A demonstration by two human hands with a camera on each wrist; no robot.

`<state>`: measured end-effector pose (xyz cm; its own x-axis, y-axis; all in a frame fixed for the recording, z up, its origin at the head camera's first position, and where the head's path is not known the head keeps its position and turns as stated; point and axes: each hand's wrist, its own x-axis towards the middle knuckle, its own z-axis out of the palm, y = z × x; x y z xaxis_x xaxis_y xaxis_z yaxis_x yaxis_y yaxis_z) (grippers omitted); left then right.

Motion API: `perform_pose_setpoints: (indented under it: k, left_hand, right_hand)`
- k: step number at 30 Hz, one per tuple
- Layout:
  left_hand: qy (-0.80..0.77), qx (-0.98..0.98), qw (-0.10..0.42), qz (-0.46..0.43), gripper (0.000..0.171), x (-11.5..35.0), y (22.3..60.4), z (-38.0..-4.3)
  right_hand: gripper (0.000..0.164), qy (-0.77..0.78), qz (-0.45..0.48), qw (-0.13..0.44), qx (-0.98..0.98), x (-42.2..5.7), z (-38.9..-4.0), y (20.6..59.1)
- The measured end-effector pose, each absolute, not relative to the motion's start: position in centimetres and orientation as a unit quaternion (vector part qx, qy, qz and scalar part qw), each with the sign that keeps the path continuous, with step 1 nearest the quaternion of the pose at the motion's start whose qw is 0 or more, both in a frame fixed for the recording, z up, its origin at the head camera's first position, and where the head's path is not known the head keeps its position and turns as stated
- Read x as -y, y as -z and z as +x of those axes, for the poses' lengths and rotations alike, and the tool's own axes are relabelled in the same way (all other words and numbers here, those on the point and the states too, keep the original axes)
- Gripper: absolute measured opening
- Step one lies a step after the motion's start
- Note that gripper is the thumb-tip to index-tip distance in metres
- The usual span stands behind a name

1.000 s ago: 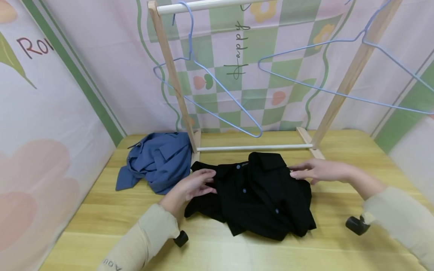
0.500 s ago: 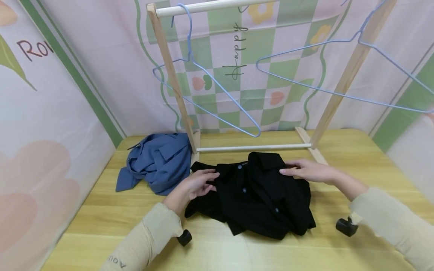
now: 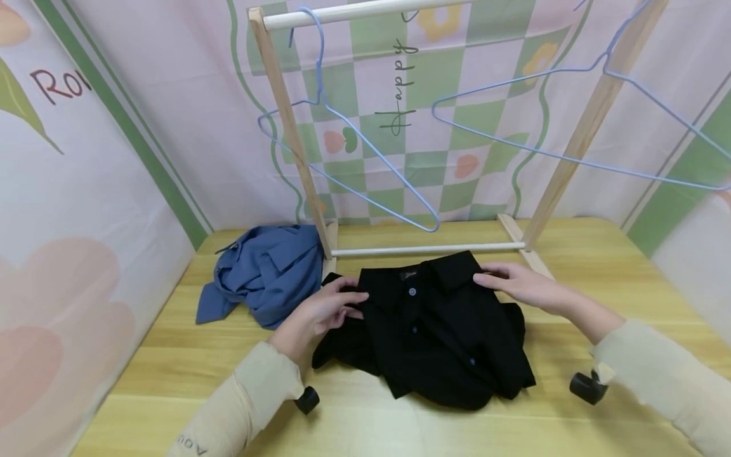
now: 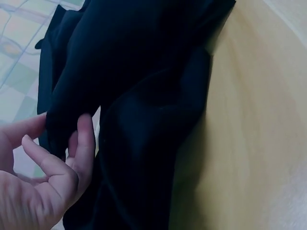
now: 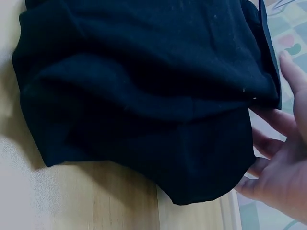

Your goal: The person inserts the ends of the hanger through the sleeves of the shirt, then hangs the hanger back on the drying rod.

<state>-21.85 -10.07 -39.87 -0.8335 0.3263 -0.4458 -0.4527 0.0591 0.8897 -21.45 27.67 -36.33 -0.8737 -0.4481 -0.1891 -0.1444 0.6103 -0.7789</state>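
Note:
A black button-up shirt [image 3: 442, 343] lies bunched on the wooden table, its collar edge raised toward the rack and a small label showing inside the neck. My left hand [image 3: 320, 311] pinches the shirt's upper left edge; in the left wrist view, thumb and fingertips [image 4: 85, 132] meet the cloth from two sides. At the upper right corner, my right hand [image 3: 522, 285] holds the fabric between thumb and fingers. The right wrist view shows some of those fingers [image 5: 268, 143] partly hidden behind the dark cloth [image 5: 144, 96].
A crumpled blue garment [image 3: 274, 273] lies left of the shirt, against the rack's foot. Behind stands a wooden rack [image 3: 285, 127] with a white lower bar [image 3: 428, 249]. One blue wire hanger [image 3: 377, 152] hangs at its left, another hanger [image 3: 514, 143] at the right.
My right hand has moved slightly left onto the shirt's corner. The collar edge has been lifted and straightened, with the folded front now spread flatter. The left hand has barely moved.

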Motion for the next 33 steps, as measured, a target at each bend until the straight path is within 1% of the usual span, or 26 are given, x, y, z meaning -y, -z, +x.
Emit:
perform_pose_setpoints:
  k: [6, 9, 10, 13, 15, 17, 18, 20, 23, 28, 30, 33]
  left_hand:
    - [-0.656, -0.698, 0.288, -0.007, 0.064, 10.6, 39.4, -21.7]
    - [-0.645, -0.712, 0.278, 0.006, 0.065, 10.5, 39.3, -21.5]
    - [-0.644, -0.715, 0.272, 0.009, 0.066, 10.5, 39.2, -21.3]
    - [-0.649, -0.717, 0.253, 0.025, 0.055, 10.3, 39.2, -21.0]
    - [-0.655, -0.716, 0.239, 0.041, 0.048, 10.2, 39.2, -20.8]
    - [-0.66, -0.714, 0.227, 0.058, 0.041, 10.1, 39.2, -20.7]
    - [-0.662, -0.713, 0.222, 0.064, 0.04, 10.1, 39.2, -20.7]
    - [-0.664, -0.713, 0.212, 0.073, 0.041, 10.1, 39.2, -20.6]
    - [-0.67, -0.711, 0.197, 0.084, 0.041, 10.1, 39.0, -20.5]
    - [-0.686, -0.7, 0.159, 0.118, 0.027, 10.1, 38.8, -20.2]
    - [-0.696, -0.69, 0.148, 0.133, 0.023, 10.1, 38.8, -20.2]
    - [-0.706, -0.678, 0.141, 0.148, 0.023, 10.1, 38.9, -20.1]
  right_hand:
    - [0.067, 0.432, -0.151, 0.16, -0.875, -27.5, -21.2, 36.0]
    - [0.067, 0.435, -0.141, 0.144, -0.877, -27.4, -21.0, 35.9]
    - [0.065, 0.437, -0.14, 0.138, -0.878, -27.4, -20.9, 35.9]
    - [0.054, 0.455, -0.152, 0.118, -0.869, -27.4, -20.6, 35.7]
    - [0.042, 0.476, -0.167, 0.106, -0.857, -27.4, -20.4, 35.5]
    - [0.034, 0.499, -0.185, 0.102, -0.84, -27.4, -20.4, 35.4]
    - [0.031, 0.508, -0.192, 0.101, -0.834, -27.4, -20.3, 35.3]
    - [0.03, 0.516, -0.195, 0.103, -0.828, -27.4, -20.3, 35.2]
    - [0.034, 0.523, -0.189, 0.115, -0.823, -27.5, -20.2, 35.2]
    - [0.041, 0.535, -0.173, 0.129, -0.817, -27.7, -20.1, 35.1]
    - [0.04, 0.535, -0.17, 0.127, -0.818, -27.7, -20.0, 35.1]
    - [0.031, 0.529, -0.17, 0.121, -0.823, -27.7, -19.8, 34.9]
